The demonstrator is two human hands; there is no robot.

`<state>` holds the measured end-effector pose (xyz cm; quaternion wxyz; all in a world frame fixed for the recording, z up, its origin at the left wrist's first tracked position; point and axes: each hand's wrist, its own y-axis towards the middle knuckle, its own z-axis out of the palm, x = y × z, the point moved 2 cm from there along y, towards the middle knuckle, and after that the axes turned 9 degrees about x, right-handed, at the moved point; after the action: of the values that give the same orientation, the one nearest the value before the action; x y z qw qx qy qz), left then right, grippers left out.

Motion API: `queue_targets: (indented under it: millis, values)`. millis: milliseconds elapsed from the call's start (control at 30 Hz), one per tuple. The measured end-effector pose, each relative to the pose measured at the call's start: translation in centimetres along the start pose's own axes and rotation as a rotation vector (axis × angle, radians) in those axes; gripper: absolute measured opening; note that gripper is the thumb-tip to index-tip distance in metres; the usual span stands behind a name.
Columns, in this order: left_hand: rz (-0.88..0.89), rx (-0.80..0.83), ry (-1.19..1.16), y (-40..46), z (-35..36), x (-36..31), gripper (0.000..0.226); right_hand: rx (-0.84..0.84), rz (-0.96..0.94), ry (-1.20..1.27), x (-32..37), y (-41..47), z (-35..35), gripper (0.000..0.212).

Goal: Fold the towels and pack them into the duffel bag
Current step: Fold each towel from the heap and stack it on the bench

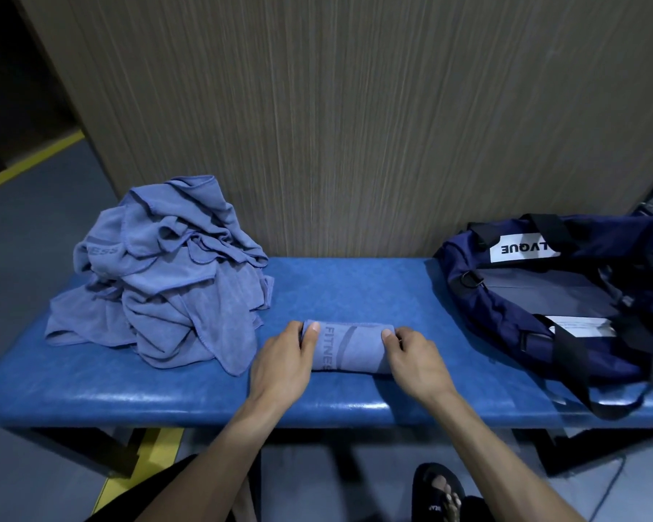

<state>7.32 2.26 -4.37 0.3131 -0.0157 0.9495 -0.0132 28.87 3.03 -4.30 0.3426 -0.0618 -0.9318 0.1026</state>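
Observation:
A small folded blue-grey towel [349,348] printed "FITNESS" lies near the front middle of the blue padded bench [91,374]. My left hand [283,361] grips its left end, thumb on top. My right hand [415,357] grips its right end the same way. A heap of several crumpled blue-grey towels [166,273] is piled on the bench's left part. A navy duffel bag [506,325] with black straps lies unzipped on the right end, its grey lining and a white label showing inside.
A wood-grain panel wall [336,107] rises right behind the bench. Grey floor with a yellow line [27,163] runs at the left. My foot in a black sandal [440,491] stands below the bench's front edge.

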Motion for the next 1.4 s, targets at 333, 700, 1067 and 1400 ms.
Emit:
queue_targets:
  millis: [333,700,1067,1400]
  values:
    - [-0.071,0.086,0.136,0.9,0.0,-1.1,0.036,-0.091,0.069,-0.109,0.9,-0.1,0.6,0.04]
    - [-0.073,0.091,0.302,1.3,-0.1,-1.5,0.053,-0.136,0.069,-0.262,2.0,-0.2,0.9,0.047]
    - [-0.113,0.12,0.178,2.0,-0.5,-1.5,0.046,-0.162,0.027,-0.224,2.2,-0.1,0.6,0.043]
    - [-0.075,0.146,-0.148,2.7,-0.8,0.3,0.047,-0.092,0.056,0.139,0.7,1.1,0.0,0.03]
